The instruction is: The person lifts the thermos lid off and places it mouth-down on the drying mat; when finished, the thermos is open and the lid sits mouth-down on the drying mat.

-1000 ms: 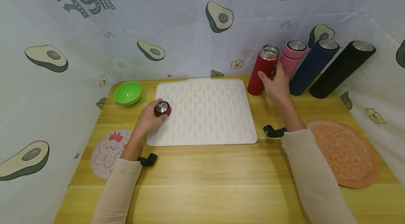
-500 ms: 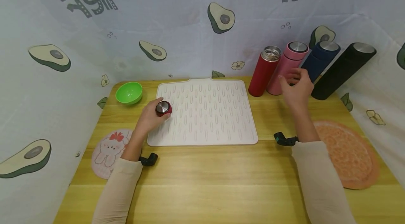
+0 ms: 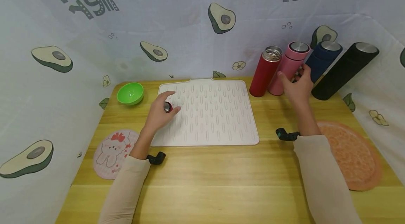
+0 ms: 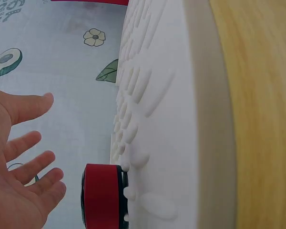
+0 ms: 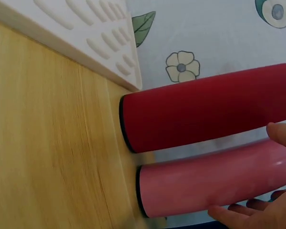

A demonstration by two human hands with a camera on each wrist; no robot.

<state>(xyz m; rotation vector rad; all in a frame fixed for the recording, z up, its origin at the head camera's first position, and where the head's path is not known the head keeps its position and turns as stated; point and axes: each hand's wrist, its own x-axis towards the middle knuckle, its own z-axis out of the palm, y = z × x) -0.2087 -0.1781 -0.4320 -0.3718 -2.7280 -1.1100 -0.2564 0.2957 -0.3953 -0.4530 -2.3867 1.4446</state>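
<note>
The red lid [image 3: 167, 107] sits on the white mat [image 3: 209, 118], just beneath the left hand [image 3: 158, 113], whose widely parted thumb and fingers hold nothing. The pink bottle [image 3: 289, 66] stands between the right hand's [image 3: 299, 90] spread thumb and fingers; contact cannot be told. Just left of that thumb is the lidless red bottle [image 3: 265, 74]; right of the fingers, the navy bottle [image 3: 323, 59] and black bottle [image 3: 345, 71].

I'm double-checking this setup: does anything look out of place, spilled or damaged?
Yes: the red vacuum flask stands with its mouth uncovered, while the pink flask, navy flask and black flask are capped. A matching red lid sits apart on the white ridged mat, near the left hand. No spill or damage shows.
</note>
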